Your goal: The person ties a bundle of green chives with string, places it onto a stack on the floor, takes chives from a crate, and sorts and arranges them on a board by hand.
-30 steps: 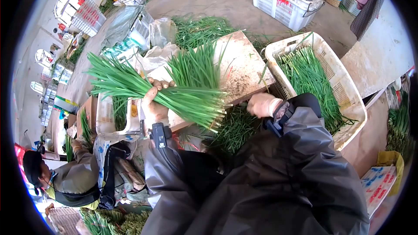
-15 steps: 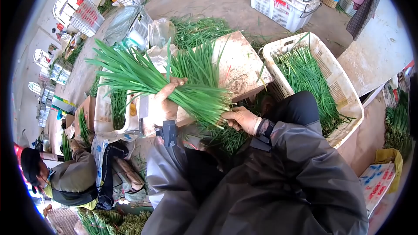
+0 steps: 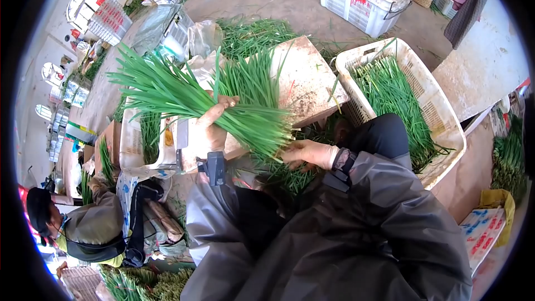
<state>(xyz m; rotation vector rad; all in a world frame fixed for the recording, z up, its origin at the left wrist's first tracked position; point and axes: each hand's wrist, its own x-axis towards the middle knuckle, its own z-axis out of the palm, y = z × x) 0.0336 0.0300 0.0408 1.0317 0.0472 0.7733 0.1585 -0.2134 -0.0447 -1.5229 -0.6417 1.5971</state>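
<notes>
My left hand (image 3: 214,122) is wrapped round a thick bunch of garlic chives (image 3: 178,97), holding it slantwise above a dirty white board. The leaves fan out to the upper left and the pale stem ends point to the lower right. At those stem ends, my right hand (image 3: 309,153) has its fingers curled in and pinching; its fingertips are partly hidden. More chives (image 3: 253,81) lie on the board (image 3: 312,83) behind the bunch. A knife (image 3: 182,136) rests beside my left wrist.
At the right stands a white crate (image 3: 446,128) holding chives; another crate (image 3: 132,139) is at the left. Loose chives (image 3: 256,36) cover the floor ahead. Stacked crates (image 3: 359,8) stand farther back. A co-worker (image 3: 92,223) sits at the lower left.
My right hand has shifted slightly left and down at the stem ends, its fingers turned lower. My left hand keeps the bunch in nearly the same place.
</notes>
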